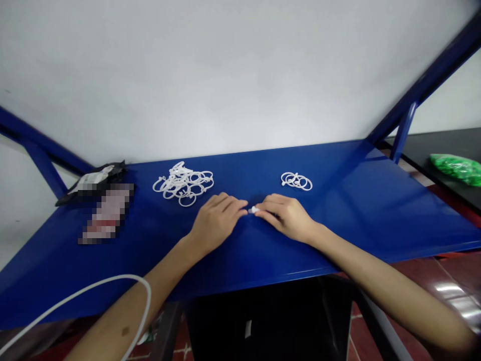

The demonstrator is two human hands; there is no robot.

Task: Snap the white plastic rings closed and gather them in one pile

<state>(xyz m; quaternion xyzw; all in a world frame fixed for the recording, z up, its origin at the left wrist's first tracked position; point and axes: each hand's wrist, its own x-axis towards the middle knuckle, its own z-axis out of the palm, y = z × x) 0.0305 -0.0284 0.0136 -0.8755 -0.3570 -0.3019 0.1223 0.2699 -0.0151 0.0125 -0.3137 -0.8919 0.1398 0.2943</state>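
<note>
My left hand (218,218) and my right hand (285,215) rest on the blue table (356,200), fingertips meeting at the middle. Both pinch a small white plastic piece (253,210), most of which the fingers hide. A heap of several white plastic rings (184,183) lies just behind my left hand. A smaller group of white rings (296,181) lies flat behind my right hand.
A dark packet with a white label (93,181) and a blurred-out flat object (107,213) lie at the table's left end. A white cable (86,291) loops over my left forearm. A green bag (456,168) sits on a dark table at right. Blue frame struts rise on both sides.
</note>
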